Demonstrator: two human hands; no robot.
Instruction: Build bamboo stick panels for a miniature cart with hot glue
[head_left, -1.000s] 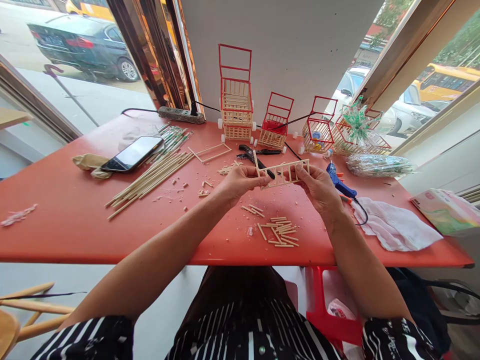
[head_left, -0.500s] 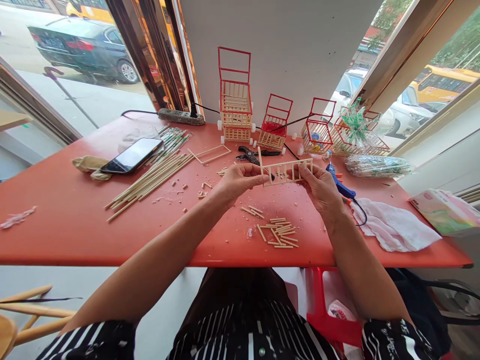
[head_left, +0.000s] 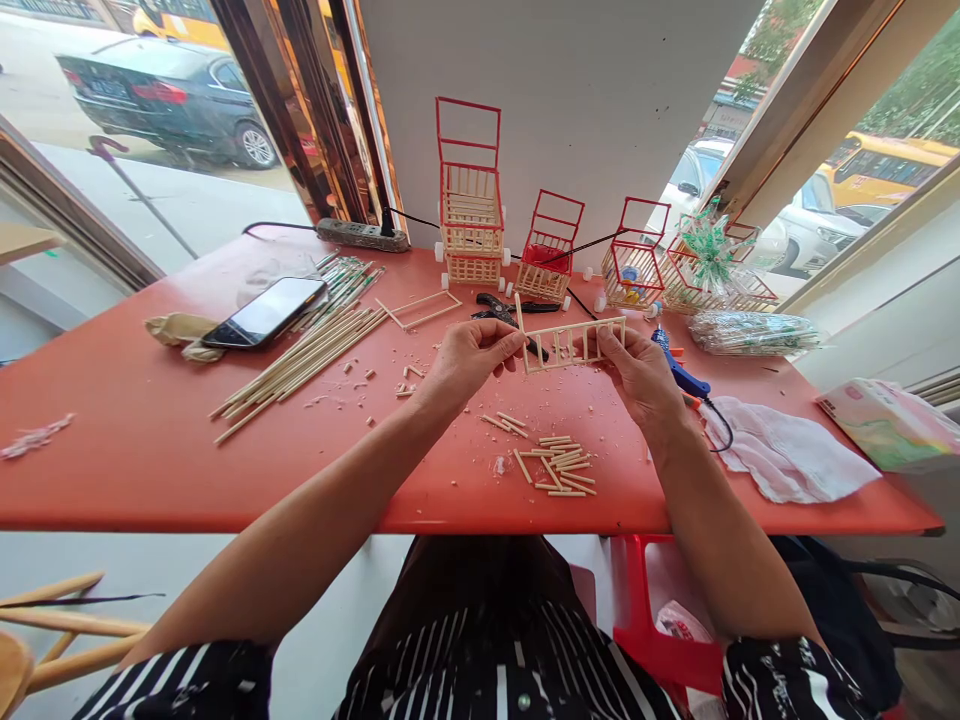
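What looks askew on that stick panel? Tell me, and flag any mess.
On the panel, held by left hand and right hand, the left end stick pokes above the top rail. Offcuts and crumbs litter the table.

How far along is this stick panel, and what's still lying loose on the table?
Done: four small carts stand at the back of the table. In hand: the left hand and right hand hold a ladder-like stick panel by its ends, above the table. Left: cut short sticks, long sticks and a loose stick frame lie unassembled.
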